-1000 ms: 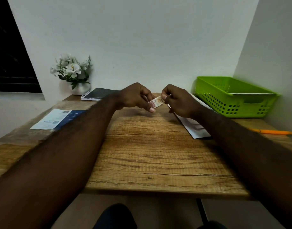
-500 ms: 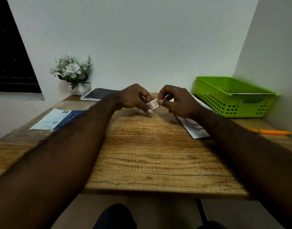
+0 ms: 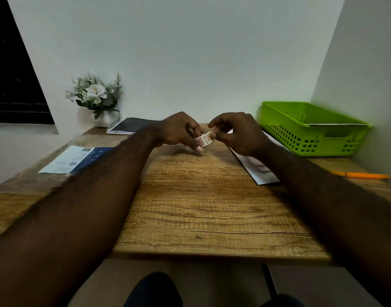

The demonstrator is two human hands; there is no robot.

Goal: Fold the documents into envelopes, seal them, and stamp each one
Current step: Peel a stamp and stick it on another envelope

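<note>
Both hands hold one small postage stamp [image 3: 203,140] in the air, just above the far middle of the wooden surface [image 3: 201,207]. The left hand [image 3: 179,131] pinches its lower left part between thumb and fingers, and the right hand [image 3: 238,134] pinches its right edge with curled fingers. The print on the stamp is too small to read; only a reddish picture and toothed edges show. The right forearm covers most of a white envelope [image 3: 256,171], so its front is hard to judge. In the green basket [image 3: 311,129] only the edge of a white sheet [image 3: 336,124] shows. At the left, the left forearm cuts off a blue and white printed paper [image 3: 72,159]. It carries a barcode and a round emblem, and its words are not legible.
</note>
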